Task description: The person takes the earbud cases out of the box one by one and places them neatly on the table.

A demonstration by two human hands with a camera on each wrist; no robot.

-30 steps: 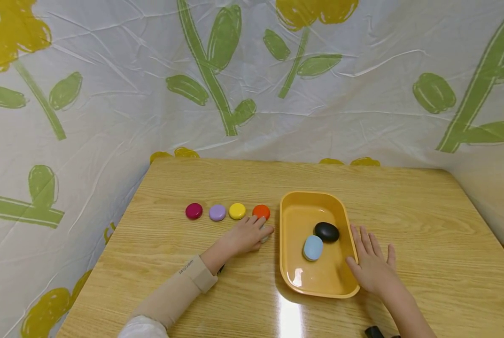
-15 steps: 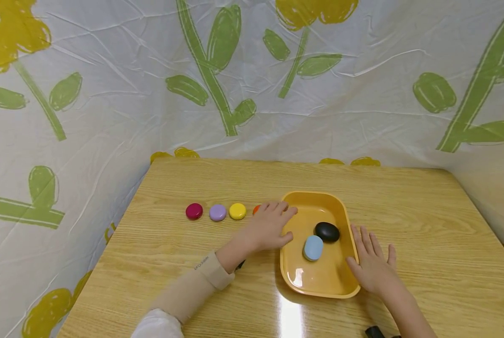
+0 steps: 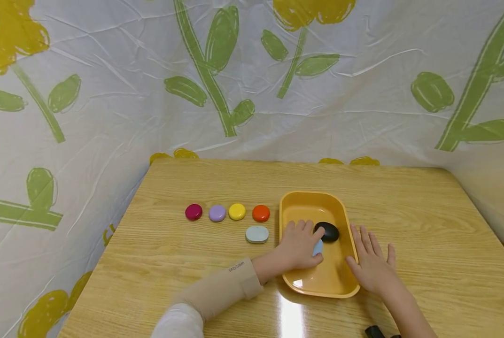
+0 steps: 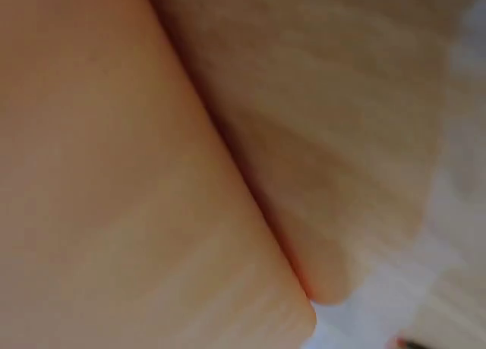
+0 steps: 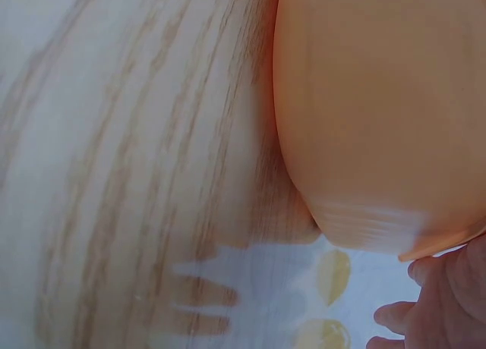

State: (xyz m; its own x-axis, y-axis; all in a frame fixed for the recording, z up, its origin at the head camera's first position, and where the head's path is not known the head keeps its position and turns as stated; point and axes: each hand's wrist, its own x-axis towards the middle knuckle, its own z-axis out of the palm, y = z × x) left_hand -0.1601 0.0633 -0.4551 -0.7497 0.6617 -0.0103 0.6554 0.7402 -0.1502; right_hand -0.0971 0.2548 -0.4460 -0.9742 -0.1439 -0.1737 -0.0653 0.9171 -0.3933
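In the head view my left hand (image 3: 297,245) reaches into the orange tray (image 3: 311,196), over a light blue block (image 3: 318,247). Thumb and index finger lie spread on either side of the block; the other fingers hide part of it. Just beyond the index fingertip lies a black oval stone (image 3: 329,232). My right hand (image 3: 374,265) rests along the tray's right wall with straight fingers, thumb at the rim. Left of the tray sits a grey oval block (image 3: 257,234). The right wrist view shows the tray's outer wall (image 5: 372,106) and the right hand's fingers (image 5: 437,307).
A row of round pieces lies on the wooden table (image 3: 184,272): dark red (image 3: 194,211), lilac (image 3: 217,213), yellow (image 3: 236,211) and orange-red (image 3: 261,213). A flower-printed cloth (image 3: 125,94) hangs behind the table. A black object (image 3: 374,332) shows at the front edge.
My left hand has let go of the grey block below the orange-red piece and moved right, into the tray over the light blue block. The right hand has stayed at the tray.
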